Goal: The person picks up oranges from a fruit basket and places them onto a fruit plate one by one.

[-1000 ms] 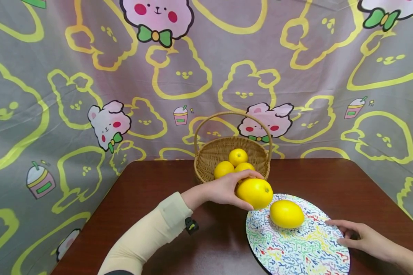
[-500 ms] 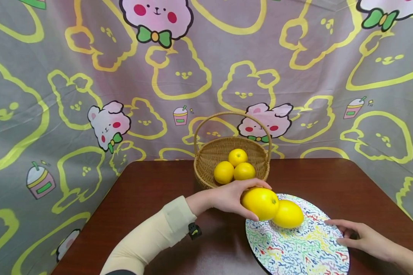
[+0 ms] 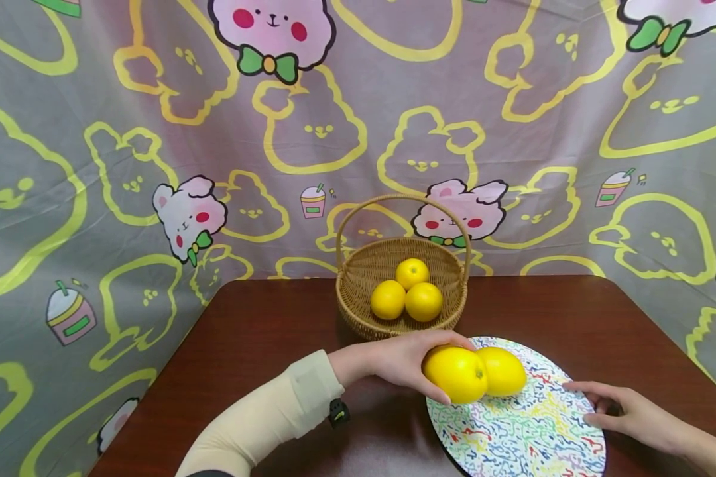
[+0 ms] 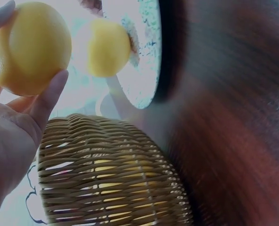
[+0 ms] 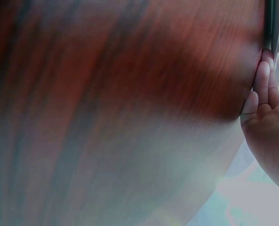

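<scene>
My left hand (image 3: 402,361) holds a yellow citrus fruit (image 3: 456,375), thumb and fingers curled round it, low over the left part of a round patterned board (image 3: 537,430). In the left wrist view the held fruit (image 4: 35,49) fills the hand's grasp. A second yellow citrus fruit (image 3: 504,372) lies on the board, partly hidden behind the held one. At the board's right rim my right hand (image 3: 632,414) grips the edge. The right wrist view shows its curled fingers (image 5: 264,82) at and beneath that rim.
Behind the left hand stands a wicker basket (image 3: 358,281) with a tall arched handle. It holds 3 yellow fruits (image 3: 424,302). All stand on a dark red-brown table (image 3: 274,311), with a cartoon-printed cloth (image 3: 346,146) hanging behind and at the sides.
My left hand has carried the fruit down and slightly right, over the board, and it now overlaps the fruit lying there. More of the basket shows. The right hand has stayed at the rim.
</scene>
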`<state>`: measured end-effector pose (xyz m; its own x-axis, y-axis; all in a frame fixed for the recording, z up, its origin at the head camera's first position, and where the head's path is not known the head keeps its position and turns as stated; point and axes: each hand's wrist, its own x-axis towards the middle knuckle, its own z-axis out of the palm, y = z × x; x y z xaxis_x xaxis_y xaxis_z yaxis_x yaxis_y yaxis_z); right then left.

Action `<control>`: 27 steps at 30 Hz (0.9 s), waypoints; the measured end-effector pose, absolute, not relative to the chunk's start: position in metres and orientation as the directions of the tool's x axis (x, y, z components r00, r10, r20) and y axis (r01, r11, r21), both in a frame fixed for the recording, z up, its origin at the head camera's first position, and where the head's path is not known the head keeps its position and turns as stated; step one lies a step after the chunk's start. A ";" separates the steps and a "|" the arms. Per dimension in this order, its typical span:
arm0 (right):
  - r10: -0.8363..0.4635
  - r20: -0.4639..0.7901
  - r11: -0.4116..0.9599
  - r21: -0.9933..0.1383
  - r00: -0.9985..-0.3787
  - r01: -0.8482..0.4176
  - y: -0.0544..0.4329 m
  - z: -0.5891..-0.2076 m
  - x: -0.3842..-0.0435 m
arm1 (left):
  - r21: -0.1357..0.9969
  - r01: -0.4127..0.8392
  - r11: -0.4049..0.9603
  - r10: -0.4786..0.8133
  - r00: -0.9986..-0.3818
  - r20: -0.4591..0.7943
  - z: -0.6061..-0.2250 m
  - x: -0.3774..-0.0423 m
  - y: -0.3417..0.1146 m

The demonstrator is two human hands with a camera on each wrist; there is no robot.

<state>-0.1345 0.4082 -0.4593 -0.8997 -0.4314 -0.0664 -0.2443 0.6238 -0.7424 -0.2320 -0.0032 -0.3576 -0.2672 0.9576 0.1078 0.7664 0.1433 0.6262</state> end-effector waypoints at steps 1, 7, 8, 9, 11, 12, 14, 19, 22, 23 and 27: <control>-0.436 -0.062 0.620 -0.744 -0.898 -0.249 0.409 -0.460 -0.135 | 0.624 0.768 0.145 0.958 -0.266 0.105 -0.359 -0.231 -0.003; -0.431 -0.067 0.618 -0.748 -0.900 -0.240 0.408 -0.461 -0.134 | 0.611 0.776 0.155 0.962 -0.259 0.086 -0.368 -0.230 0.000; -0.427 -0.071 0.622 -0.747 -0.901 -0.236 0.408 -0.460 -0.134 | 0.608 0.778 0.159 0.962 -0.259 0.080 -0.369 -0.230 0.000; -0.423 -0.078 0.624 -0.747 -0.903 -0.228 0.408 -0.459 -0.134 | 0.605 0.779 0.164 0.963 -0.260 0.074 -0.371 -0.231 0.000; -0.417 -0.088 0.629 -0.747 -0.905 -0.217 0.408 -0.459 -0.133 | 0.599 0.783 0.169 0.964 -0.258 0.065 -0.374 -0.231 0.001; -0.413 -0.093 0.631 -0.747 -0.906 -0.211 0.408 -0.458 -0.133 | 0.597 0.783 0.173 0.964 -0.258 0.060 -0.375 -0.231 0.001; -0.411 -0.092 0.633 -0.745 -0.907 -0.211 0.408 -0.458 -0.133 | 0.591 0.788 0.175 0.966 -0.254 0.054 -0.378 -0.231 0.002; -0.420 -0.068 0.626 -0.744 -0.905 -0.234 0.408 -0.459 -0.132 | 0.582 0.795 0.169 0.969 -0.242 0.050 -0.385 -0.233 0.005; -0.414 -0.066 0.628 -0.743 -0.908 -0.233 0.407 -0.459 -0.132 | 0.573 0.801 0.173 0.970 -0.239 0.042 -0.390 -0.234 0.006; -0.412 -0.068 0.629 -0.742 -0.909 -0.230 0.407 -0.458 -0.132 | 0.571 0.801 0.177 0.970 -0.240 0.036 -0.391 -0.235 0.007; -0.411 -0.069 0.633 -0.740 -0.909 -0.230 0.407 -0.458 -0.132 | 0.563 0.802 0.198 0.969 -0.248 0.013 -0.396 -0.236 0.008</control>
<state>-0.1320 0.4067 -0.4577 -0.9093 -0.4105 -0.0688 -0.2296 0.6326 -0.7397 -0.2361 0.0080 -0.3957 -0.2485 0.9686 0.0129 0.8025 0.1984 0.5628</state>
